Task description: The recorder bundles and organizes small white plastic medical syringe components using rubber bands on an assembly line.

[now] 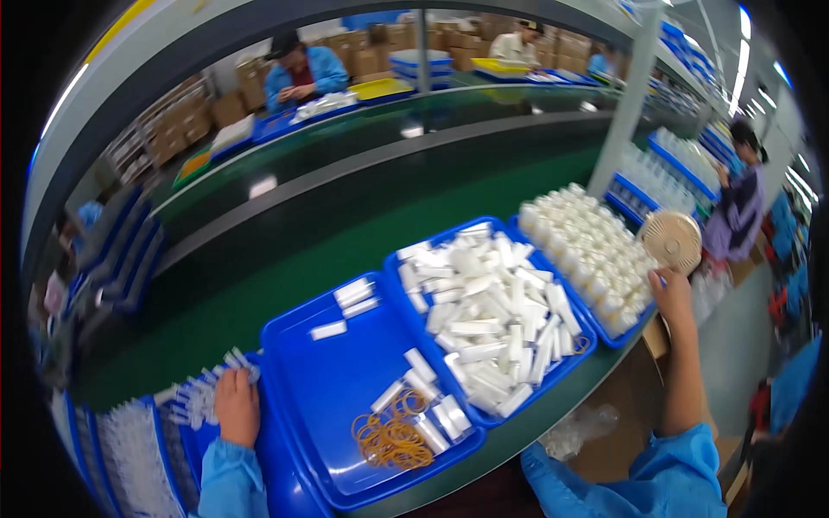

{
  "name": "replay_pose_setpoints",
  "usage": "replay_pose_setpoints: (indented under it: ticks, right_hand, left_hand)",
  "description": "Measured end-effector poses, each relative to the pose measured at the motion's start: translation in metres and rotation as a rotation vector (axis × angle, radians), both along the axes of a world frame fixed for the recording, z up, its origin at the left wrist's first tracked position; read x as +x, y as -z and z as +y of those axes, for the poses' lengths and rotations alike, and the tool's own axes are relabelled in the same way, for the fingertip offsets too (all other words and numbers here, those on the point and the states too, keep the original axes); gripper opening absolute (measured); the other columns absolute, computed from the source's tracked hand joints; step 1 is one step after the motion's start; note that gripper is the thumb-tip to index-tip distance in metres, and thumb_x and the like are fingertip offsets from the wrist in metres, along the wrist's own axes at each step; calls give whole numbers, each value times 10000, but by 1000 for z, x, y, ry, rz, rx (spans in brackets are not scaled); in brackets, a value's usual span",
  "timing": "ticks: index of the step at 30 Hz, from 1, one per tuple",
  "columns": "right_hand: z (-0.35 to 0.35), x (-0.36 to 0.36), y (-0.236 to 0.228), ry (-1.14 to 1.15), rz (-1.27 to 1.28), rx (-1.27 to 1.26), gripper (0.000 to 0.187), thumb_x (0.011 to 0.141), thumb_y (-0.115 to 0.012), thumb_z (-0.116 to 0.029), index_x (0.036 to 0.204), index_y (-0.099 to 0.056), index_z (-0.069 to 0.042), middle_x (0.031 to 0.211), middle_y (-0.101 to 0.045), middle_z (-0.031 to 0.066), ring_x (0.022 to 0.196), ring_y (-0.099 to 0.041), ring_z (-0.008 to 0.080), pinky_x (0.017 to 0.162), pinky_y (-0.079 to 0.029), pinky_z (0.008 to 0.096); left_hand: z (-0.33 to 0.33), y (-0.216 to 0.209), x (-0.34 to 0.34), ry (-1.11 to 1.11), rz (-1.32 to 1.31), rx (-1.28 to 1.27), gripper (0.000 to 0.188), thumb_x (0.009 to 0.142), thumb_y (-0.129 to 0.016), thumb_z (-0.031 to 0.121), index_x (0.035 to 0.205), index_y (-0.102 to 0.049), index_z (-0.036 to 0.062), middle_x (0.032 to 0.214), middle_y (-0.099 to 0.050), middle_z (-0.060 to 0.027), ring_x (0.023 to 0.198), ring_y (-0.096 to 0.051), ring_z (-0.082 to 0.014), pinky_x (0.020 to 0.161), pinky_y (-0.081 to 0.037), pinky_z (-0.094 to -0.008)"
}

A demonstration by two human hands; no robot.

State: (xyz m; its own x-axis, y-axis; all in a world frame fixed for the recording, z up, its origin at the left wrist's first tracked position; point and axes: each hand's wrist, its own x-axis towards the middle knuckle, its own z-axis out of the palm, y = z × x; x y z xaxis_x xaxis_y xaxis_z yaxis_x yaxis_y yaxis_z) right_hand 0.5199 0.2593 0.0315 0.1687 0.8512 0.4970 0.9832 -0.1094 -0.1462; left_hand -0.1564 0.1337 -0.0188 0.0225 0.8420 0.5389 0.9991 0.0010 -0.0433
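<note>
guess i'm picking clear plastic pieces (196, 401), left hand (237, 407) 8 o'clock, right hand (673, 298) 3, can't tell finger grip, needs gentle pinch next

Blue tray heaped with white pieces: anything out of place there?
Probably one thing: a thin brownish loop, likely a rubber band, lies in the tray's lower-right corner, beside the white pieces. It looks stray, since the tangle of rubber bands sits in the neighbouring blue tray on the left.

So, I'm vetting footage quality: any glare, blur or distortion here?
All in the head view: fisheye distortion bows the overhead frame; ceiling lights burn out white; glare spots mark the glossy green surface; stacked trays far left look blurred.
</note>
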Motion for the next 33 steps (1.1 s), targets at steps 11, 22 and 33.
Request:
replay_pose_setpoints:
  ticks: [11, 22, 33]
  right_hand:
    - [16, -338, -45, -1368, 95, -322, 235, 751, -651, -149, 956, -591, -50, 930, -592, 112, 834, -587, 267, 667, -499, 364]
    - [14, -484, 23, -1362, -273, -624, 537, 733, -587, -67, 1230, -384, -62, 886, -574, 168, 764, -613, 282, 614, -491, 367]
    - [-69, -407, -38, -1038, 1650, -1644, 699, 849, -536, -54, 1414, -145, -179, 911, -513, 85, 794, -505, 107, 637, -413, 219]
  left_hand:
    - [-48, -69, 43, 78, -428, -38, 149, 657, -674, 19, 764, -572, 2, 827, -532, -136, 707, -557, -294, 598, -456, -348]
    - [-144, -75, 134, 172, -1815, 73, 247, 797, -560, -68, 1011, -463, 5, 899, -582, -85, 826, -566, -132, 734, -448, -235]
    - [-125, -46, 165, 387, -1596, 8, 125, 814, -538, -76, 919, -583, -27, 983, -553, -105, 835, -576, -163, 748, -461, -254]
